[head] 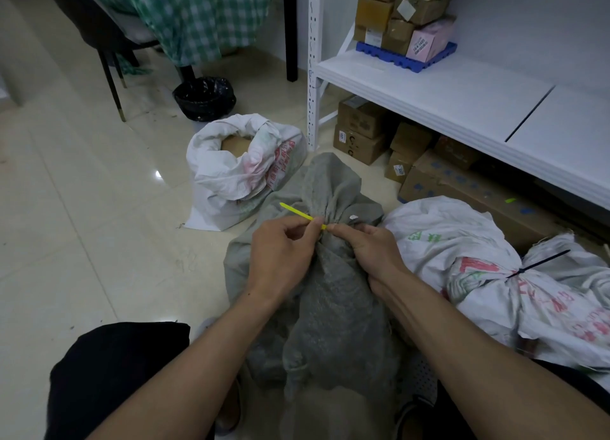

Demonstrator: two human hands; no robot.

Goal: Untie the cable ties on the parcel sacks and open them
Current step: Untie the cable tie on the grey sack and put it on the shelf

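While the grey sack (325,274) stands on the floor tiles (82,208) between the person's knees, its neck is gathered tight under a yellow cable tie (298,213), and both hands meet at that neck: the left hand (280,254) pinches the tie's free tail between thumb and fingertips, and the right hand (366,249) grips the bunched cloth with its fingertips at the tie's head, so the two nearly touch. The tail sticks out up and to the left, so the band looks not yet released. To do this step well, I judge the right fingers should press the small locking tab in the head (too small to make out here) while the left hand feeds the tail back through, steadily and in line with the head, not yanking sideways; keeping the neck squeezed would take strain off the band. Just beyond, a white sack (244,172) already stands open beside the leg of the white shelf (445,93), and at the right a second white sack (495,268) lies against the grey one, a black cable tie (538,263) cinched round its neck, so at least two sacks remain
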